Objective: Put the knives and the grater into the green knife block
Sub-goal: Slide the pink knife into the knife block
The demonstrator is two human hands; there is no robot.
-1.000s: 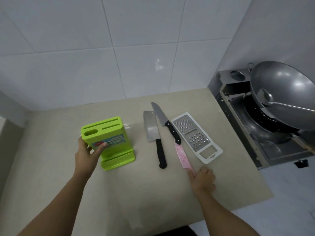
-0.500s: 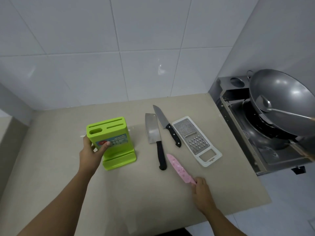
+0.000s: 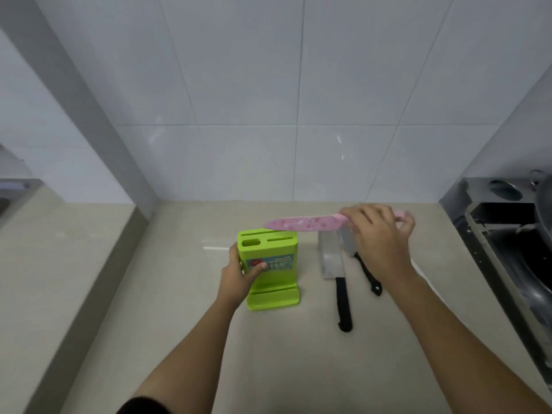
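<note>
White wall tiles are standing behind a beige counter (image 3: 185, 339). On it the green knife block (image 3: 270, 270) is being steadied by the left hand (image 3: 239, 277), fingers clamped on its side. The right hand (image 3: 378, 234), fingers clamped on the handle, is holding the pink knife (image 3: 304, 224) flat above the slots. The cleaver (image 3: 331, 261) and black knife (image 3: 369, 274) are lying to the right. If the tip is missing the slot, the block may be tipping.
</note>
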